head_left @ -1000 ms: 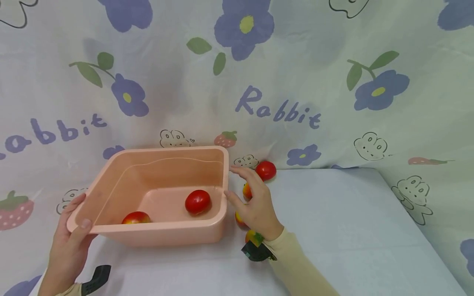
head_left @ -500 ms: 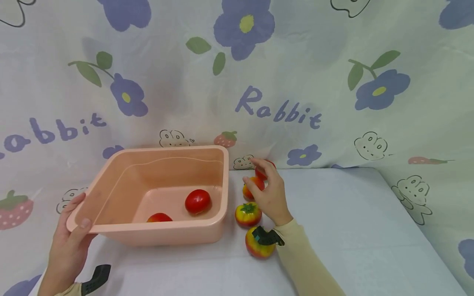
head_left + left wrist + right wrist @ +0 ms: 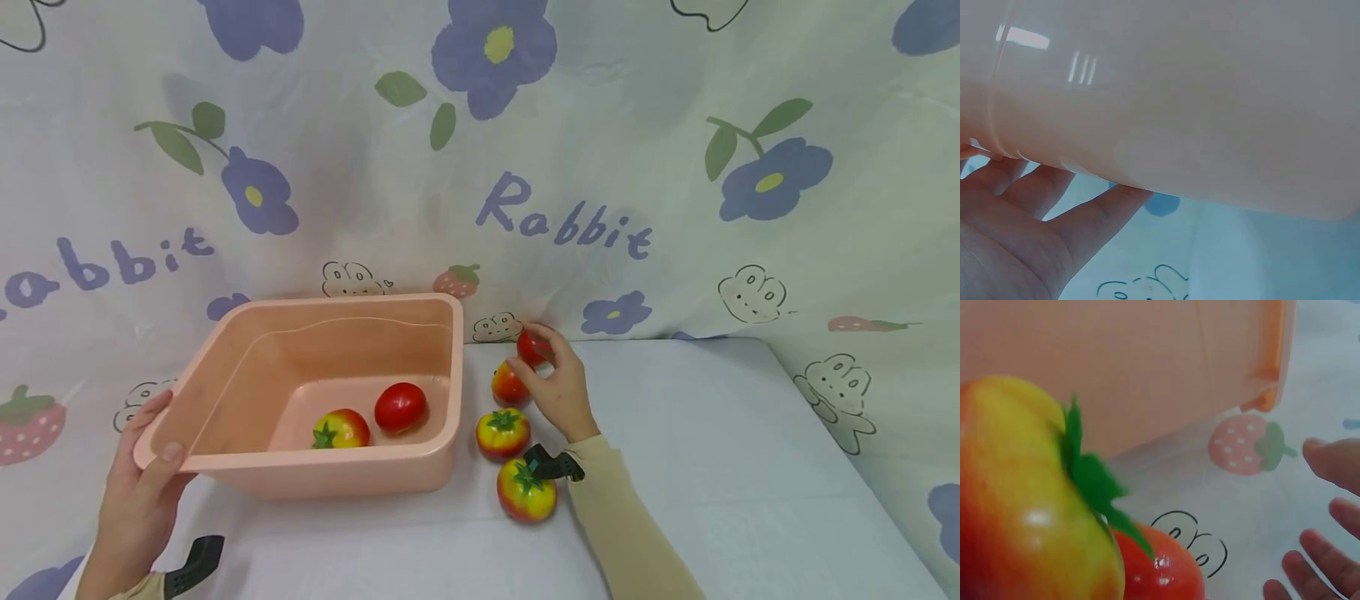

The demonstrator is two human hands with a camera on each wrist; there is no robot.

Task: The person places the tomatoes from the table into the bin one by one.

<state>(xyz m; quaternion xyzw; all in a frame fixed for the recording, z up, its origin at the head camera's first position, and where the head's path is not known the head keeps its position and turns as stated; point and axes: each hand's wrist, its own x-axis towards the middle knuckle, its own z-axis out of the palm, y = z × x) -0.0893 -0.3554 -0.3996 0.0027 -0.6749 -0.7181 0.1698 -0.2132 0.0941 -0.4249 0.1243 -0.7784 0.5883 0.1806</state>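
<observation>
Tilted on the table is a pink bin [image 3: 322,462], its left corner gripped by my left hand [image 3: 138,492], thumb on the rim. In the left wrist view the fingers of that hand [image 3: 1029,219] lie against the bin's outer wall [image 3: 1179,112]. Inside are a red tomato [image 3: 401,407] and a yellow-red one [image 3: 342,428]. My right hand [image 3: 558,383] hovers with parted fingers by a red tomato [image 3: 531,346] at the back and an orange-red one [image 3: 510,385]. The right wrist view shows this hand [image 3: 1329,550] spread, holding nothing.
Nearer the front, right of the bin, two yellow-red tomatoes with green tops [image 3: 503,433] [image 3: 527,492] stand in line with the others. A patterned cloth [image 3: 637,125] hangs behind the white table [image 3: 697,450].
My right hand has moved from the bin's right rim over to the back tomatoes. Inside the bin, the yellow-red tomato has rolled right, towards the red one. My left hand keeps its grip.
</observation>
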